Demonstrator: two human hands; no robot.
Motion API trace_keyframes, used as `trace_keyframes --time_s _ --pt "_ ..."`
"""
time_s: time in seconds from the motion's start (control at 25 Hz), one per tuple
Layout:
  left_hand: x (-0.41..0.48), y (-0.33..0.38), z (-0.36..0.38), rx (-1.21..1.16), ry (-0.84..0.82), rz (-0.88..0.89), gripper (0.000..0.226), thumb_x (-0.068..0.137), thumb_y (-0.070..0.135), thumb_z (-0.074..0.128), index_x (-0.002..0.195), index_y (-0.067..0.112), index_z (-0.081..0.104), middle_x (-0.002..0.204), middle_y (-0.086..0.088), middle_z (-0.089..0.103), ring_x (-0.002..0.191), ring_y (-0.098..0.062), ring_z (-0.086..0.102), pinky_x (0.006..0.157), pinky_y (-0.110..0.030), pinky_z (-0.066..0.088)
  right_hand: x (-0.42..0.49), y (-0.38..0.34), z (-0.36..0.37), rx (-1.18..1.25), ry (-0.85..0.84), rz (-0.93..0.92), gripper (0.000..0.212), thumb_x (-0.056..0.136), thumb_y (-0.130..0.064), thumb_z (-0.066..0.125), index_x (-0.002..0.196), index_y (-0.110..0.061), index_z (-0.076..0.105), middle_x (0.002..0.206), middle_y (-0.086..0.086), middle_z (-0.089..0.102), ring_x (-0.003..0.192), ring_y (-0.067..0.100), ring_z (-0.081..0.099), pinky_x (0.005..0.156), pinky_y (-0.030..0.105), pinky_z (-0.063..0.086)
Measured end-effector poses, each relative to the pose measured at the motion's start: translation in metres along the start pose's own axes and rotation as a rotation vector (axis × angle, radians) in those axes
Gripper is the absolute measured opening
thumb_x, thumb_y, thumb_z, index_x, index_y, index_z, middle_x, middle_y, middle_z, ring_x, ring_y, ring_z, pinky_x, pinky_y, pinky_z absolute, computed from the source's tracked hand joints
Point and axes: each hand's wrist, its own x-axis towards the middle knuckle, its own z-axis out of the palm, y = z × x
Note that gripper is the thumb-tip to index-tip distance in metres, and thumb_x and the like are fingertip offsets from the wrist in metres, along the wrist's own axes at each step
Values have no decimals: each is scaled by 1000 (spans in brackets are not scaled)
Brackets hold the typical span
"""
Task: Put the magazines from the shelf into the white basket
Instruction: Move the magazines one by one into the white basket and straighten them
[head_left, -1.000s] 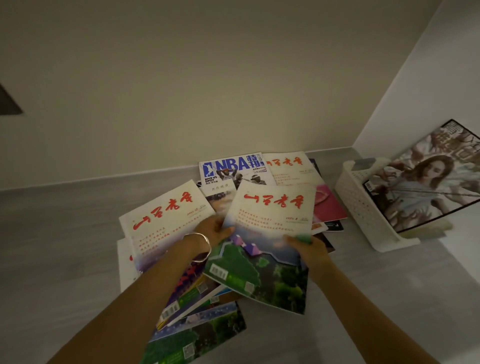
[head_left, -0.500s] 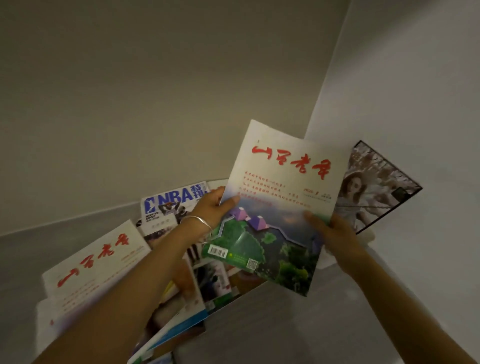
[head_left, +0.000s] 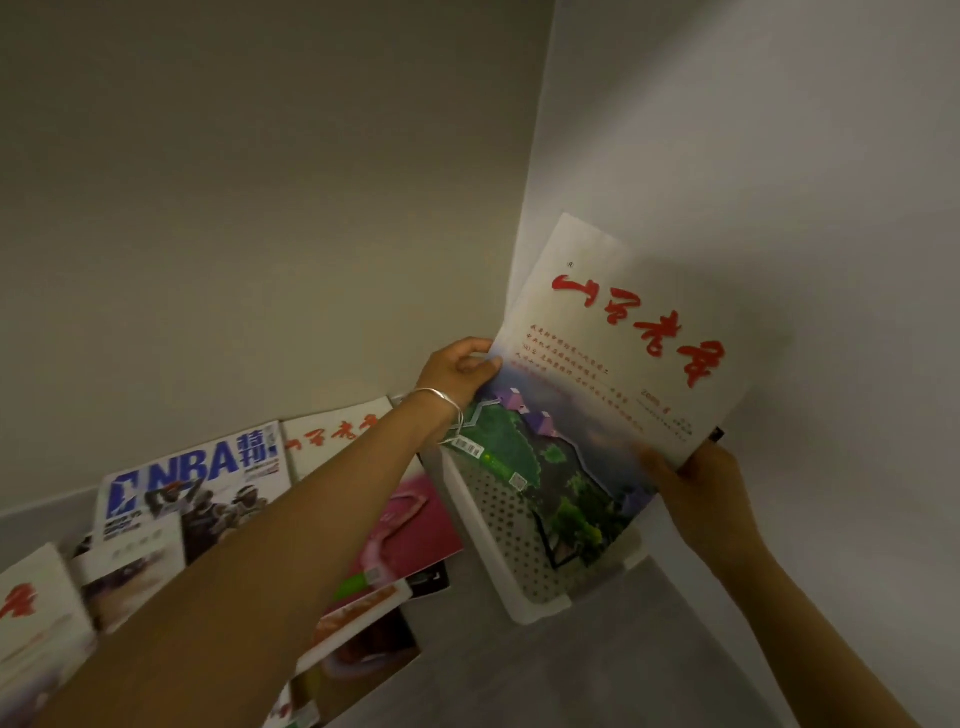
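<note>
I hold a white magazine (head_left: 613, 374) with red brush lettering and a green landscape picture, tilted over the white perforated basket (head_left: 498, 525) in the shelf's right corner. My left hand (head_left: 460, 371), with a silver bangle at the wrist, grips the magazine's left edge. My right hand (head_left: 696, 488) grips its lower right edge. The magazine's lower end hangs inside or just in front of the basket; I cannot tell which. A dark corner of another magazine (head_left: 718, 434) shows behind it. More magazines lie in a loose pile (head_left: 218, 499) on the shelf to the left, an NBA issue (head_left: 192, 483) among them.
The grey shelf floor (head_left: 597, 665) runs in front of the basket. A back wall (head_left: 260, 208) and a right side wall (head_left: 779, 156) close the corner. A pink-covered magazine (head_left: 415, 519) lies right beside the basket.
Both hands have carried the magazine up and to the right, from above the pile to over the basket. The view has swung right, so the pile now sits at the lower left.
</note>
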Motion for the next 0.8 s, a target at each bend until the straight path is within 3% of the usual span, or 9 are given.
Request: trace_keyframes --time_s 0.12,0.24,0.32,0.4,0.48,0.64,0.8 --pt "10 -20 24 -76 31 -20 27 85 3 57 112 -2 59 106 -27 63 46 1 57 41 -7 42 0 27 -3 -50 31 10 11 83 -4 62 93 -10 60 71 -23 59 60 -14 61 51 4 44" --pt "18 -38 41 -80 26 -21 28 86 7 57 113 2 59 112 -22 63 68 -9 61 50 -8 49 3 44 -5 -71 39 52 22 81 -3 64 71 -21 58 49 -22 59 60 -5 60 58 13 43" --pt "25 -50 49 -77 13 -24 29 86 8 57 114 3 59 115 -21 62 82 -20 60 58 -13 54 5 56 -4 -78 45 81 28 79 -2 67 70 -26 56 55 -17 62 74 11 62 63 19 45" --pt "32 -61 53 -56 6 -39 29 86 7 57 114 2 60 114 -21 62 87 -24 59 58 -14 55 5 69 1 -103 13 110 10 79 -5 67 84 -14 63 79 -7 66 83 21 62 62 17 43" --pt "38 -72 57 -10 -11 -27 29 85 7 57 114 3 61 109 -17 62 87 -24 58 56 -11 54 3 82 4 -196 -33 126 20 81 -15 67 100 -7 63 90 3 66 78 22 63 57 16 42" --pt "50 -86 62 36 -26 -13 30 86 6 56 115 3 60 99 -7 60 75 -15 59 52 -7 51 4 86 4 -452 33 36 31 73 -31 74 96 -11 68 79 3 71 61 16 61 50 18 40" --pt "55 -90 65 97 4 29 31 85 7 58 116 4 60 102 -8 62 86 -16 57 60 -4 50 1 81 6 -500 86 9 30 64 -36 80 83 -13 73 69 2 73 51 11 56 45 17 38"
